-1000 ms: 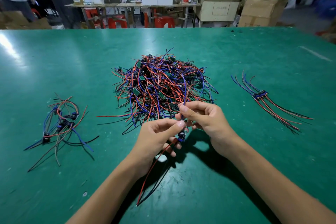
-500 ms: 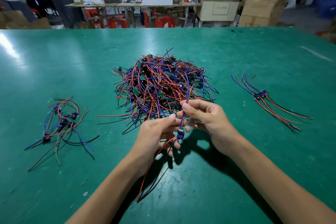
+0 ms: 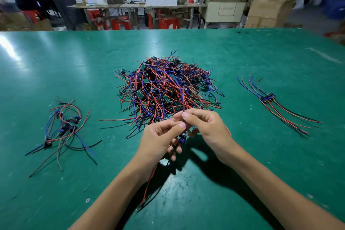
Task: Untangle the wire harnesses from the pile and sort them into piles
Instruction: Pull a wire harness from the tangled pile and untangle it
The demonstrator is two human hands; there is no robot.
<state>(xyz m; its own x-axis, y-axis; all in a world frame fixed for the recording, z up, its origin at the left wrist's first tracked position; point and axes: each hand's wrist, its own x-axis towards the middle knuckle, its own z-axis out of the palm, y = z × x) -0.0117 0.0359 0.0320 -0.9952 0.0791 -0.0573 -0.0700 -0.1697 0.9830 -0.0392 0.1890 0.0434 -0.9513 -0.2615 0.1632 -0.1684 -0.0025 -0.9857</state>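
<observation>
Both hands' grip (image 3: 183, 124) pinches one harness (image 3: 182, 137); no legible labels.

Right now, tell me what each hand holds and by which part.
Both the left hand and right hand pinch one wire harness by its blue wire, above the connector.

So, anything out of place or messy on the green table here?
The left pile is loose and crossed, unlike the neatly aligned right pile. A few wires trail from the centre pile. Nothing looks damaged.
</observation>
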